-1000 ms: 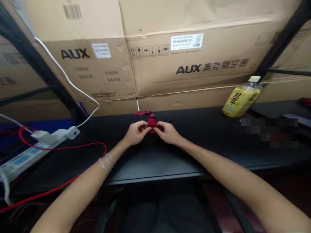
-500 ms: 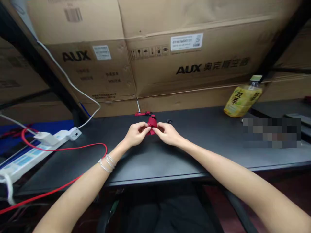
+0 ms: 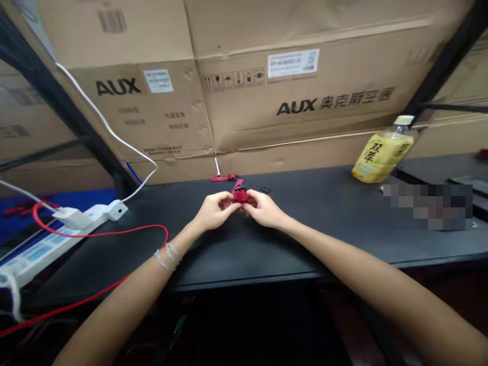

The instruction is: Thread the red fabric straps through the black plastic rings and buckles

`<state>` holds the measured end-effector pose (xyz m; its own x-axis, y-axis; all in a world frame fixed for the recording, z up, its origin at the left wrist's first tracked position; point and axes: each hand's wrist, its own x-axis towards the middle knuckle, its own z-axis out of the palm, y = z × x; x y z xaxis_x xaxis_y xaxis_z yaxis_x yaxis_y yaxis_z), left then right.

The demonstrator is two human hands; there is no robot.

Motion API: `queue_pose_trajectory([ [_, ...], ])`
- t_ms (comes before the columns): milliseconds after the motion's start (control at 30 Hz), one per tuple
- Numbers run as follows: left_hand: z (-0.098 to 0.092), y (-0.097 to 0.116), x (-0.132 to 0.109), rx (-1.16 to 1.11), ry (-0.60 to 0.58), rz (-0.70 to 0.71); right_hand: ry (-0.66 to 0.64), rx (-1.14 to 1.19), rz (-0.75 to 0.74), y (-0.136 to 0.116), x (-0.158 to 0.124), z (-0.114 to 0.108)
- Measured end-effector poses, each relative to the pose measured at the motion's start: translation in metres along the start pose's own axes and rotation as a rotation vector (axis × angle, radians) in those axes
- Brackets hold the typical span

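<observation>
A small piece of red fabric strap (image 3: 240, 193) is pinched between my left hand (image 3: 215, 211) and my right hand (image 3: 265, 210) above the black table top (image 3: 305, 244). It looks folded into a small loop, and my fingers hide its lower part. A narrower red strip (image 3: 223, 178) lies flat on the table just beyond my hands. To the right of the fabric sits a small black ring (image 3: 265, 190), not touched by either hand.
Large AUX cardboard boxes (image 3: 297, 101) stand behind the table. A yellow-labelled drink bottle (image 3: 382, 156) stands at the right. On the left lie a white power strip (image 3: 41, 249) and a red cable (image 3: 114, 233), with a white cable running up the boxes.
The red fabric now sits higher between my fingertips and shows a rounder loop shape. My hands have drawn slightly closer together, and the view has steadied a little.
</observation>
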<state>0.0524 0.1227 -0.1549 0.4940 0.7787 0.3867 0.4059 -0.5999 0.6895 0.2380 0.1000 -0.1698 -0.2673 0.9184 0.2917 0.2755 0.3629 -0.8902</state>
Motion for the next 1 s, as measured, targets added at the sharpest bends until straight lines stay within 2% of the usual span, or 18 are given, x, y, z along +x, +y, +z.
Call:
queue_pose_trajectory([
  [100,-0.0007,0.0035,-0.0003,0.042,-0.018,0.013,0.034,-0.104,-0.034,-0.001,0.0005,-0.0022],
  [233,-0.0028,0.0088,0.0004,0.086,0.026,0.02,0.022,-0.152,-0.008,-0.0034,-0.0004,-0.0044],
  [300,-0.0039,0.0093,0.001,0.056,0.056,0.012,0.004,-0.152,-0.001,-0.0049,-0.0013,-0.0043],
  [433,-0.0047,0.0067,0.0018,-0.054,0.034,0.069,-0.049,-0.178,-0.033,-0.0079,-0.0033,-0.0029],
  [600,-0.0026,0.0044,0.0017,-0.027,0.019,0.083,-0.048,-0.274,-0.035,-0.0063,-0.004,-0.0011],
  [833,-0.0024,0.0033,0.0034,-0.031,0.112,0.042,-0.015,-0.352,0.017,-0.0053,-0.0031,-0.0035],
  [1000,-0.0028,0.0008,0.0045,-0.013,0.149,0.028,0.002,-0.304,-0.001,-0.0077,-0.0032,-0.003],
])
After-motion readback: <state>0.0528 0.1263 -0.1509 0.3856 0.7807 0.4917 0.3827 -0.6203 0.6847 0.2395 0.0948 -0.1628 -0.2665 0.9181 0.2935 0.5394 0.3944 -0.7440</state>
